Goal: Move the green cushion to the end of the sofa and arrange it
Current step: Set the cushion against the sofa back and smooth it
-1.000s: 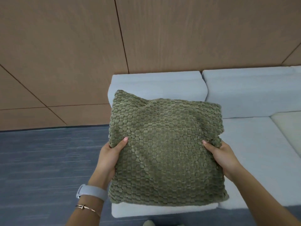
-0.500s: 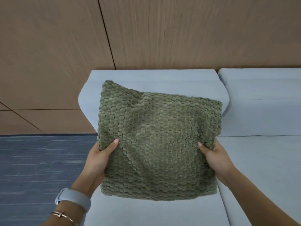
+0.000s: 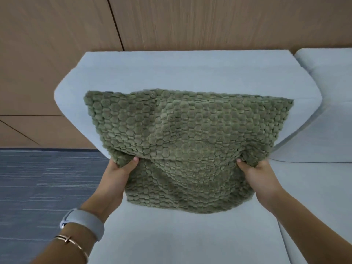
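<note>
The left hand (image 3: 116,174) is closed on the left side of the cushion (image 3: 188,141), thumb on the front face, the other fingers tucked out of sight behind the fabric. The right hand (image 3: 259,174) grips the right side the same way, thumb pressed into a bunched fold, fingers hidden behind. Both hands pinch it roughly midway down its sides, and a crease runs across the cushion between the two thumbs.

Above that crease the green cushion spreads wide and leans back toward the backrest (image 3: 171,73); its top edge runs level, left to right, across the backrest's front. Below the crease the lower part bulges toward the viewer and hangs down over the seat (image 3: 171,241). Whether the bottom edge touches the seat I cannot tell. Its long axis runs side to side, along the line of the sofa, with the bumpy honeycomb face turned outward and up.

A pale watch band (image 3: 83,223) and a thin bracelet (image 3: 72,242) sit on the left wrist. The seat is the sofa's last section: to its left lies only blue-grey carpet (image 3: 38,187). A second sofa section (image 3: 327,115) adjoins on the right, and wood wall panels (image 3: 171,21) rise behind.
</note>
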Demonstrator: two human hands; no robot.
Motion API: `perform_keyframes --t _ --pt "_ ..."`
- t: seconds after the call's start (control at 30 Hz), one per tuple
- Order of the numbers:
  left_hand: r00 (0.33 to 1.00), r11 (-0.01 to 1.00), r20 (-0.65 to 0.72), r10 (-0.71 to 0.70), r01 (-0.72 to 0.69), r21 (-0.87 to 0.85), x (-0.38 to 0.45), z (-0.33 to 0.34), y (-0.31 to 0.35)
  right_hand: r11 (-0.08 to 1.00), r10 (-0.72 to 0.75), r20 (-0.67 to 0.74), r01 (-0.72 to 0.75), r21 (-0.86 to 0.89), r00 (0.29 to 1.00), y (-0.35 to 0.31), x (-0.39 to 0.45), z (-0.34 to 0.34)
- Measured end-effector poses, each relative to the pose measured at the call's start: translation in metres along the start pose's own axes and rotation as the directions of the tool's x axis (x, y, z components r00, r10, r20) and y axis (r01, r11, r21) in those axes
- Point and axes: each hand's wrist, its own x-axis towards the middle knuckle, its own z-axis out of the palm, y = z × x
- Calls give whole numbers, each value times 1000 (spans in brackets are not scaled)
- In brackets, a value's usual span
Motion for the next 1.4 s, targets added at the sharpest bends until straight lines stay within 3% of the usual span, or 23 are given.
perform_keyframes --t 0.13,0.23,0.37,0.57,0.67,0.87,1.4 --pt "1000 999 -15 -6 6 40 6 5 3 998 60 84 -60 6 995 -1 7 -7" --pt "997 996 -19 80 -80 38 -1 1 16 991 -35 158 14 134 987 -10 3 -24" --pt "977 976 -18 211 -211 -57 -7 3 49 941 -149 107 107 320 983 -40 -3 -34" --pt "986 980 -32 162 -165 -113 -18 8 75 956 -250 -126 265 126 960 -61 -15 -27" --pt "983 969 -39 180 -184 -167 -23 1 83 941 -314 -142 328 87 939 -68 -19 -28" --pt "986 989 -144 85 -101 -108 -13 4 66 975 -184 -75 192 113 980 -59 -9 -17" --pt "915 921 -237 326 -364 -139 5 24 90 861 -217 -126 251 442 968 -69 -11 -18"
